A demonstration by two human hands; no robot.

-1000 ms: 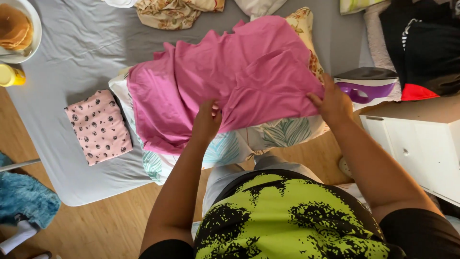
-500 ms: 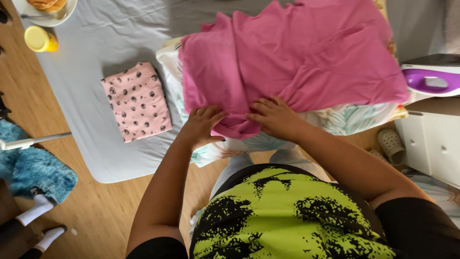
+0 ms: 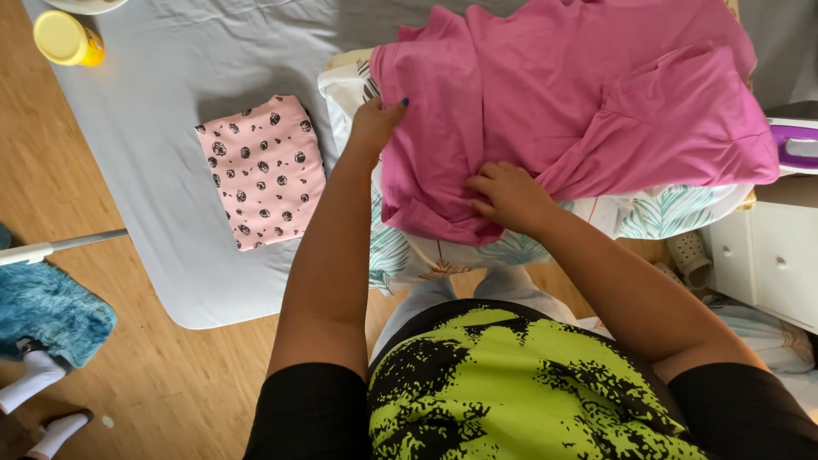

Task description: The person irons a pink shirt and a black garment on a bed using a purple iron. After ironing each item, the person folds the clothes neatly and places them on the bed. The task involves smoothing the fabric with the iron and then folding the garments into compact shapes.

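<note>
From the head camera, looking down: a yellow lidded tub [image 3: 68,37] stands at the far left corner of the grey-sheeted surface [image 3: 170,170], just beside the rim of a white plate [image 3: 83,5] at the top edge — any label on the tub is too small to tell. A folded pink cloth with dark spots [image 3: 262,171] lies flat on the sheet, left of the person's arms. The pink garment [image 3: 579,111] is spread over a leaf-patterned cover [image 3: 426,251], centre to right. The left hand [image 3: 377,124] has its fingers curled around the garment's left edge, pinching the fabric. The right hand [image 3: 511,194] lies on the near hem, fingers loosely bent and pressing into the folds; whether it truly grips is unclear. A purple iron [image 3: 797,145] sits at the right edge, above a white drawer unit [image 3: 780,255]. Against half a second ago, the left hand has gone from the near hem up to the left edge — the right hand has kept close to its place.
</note>
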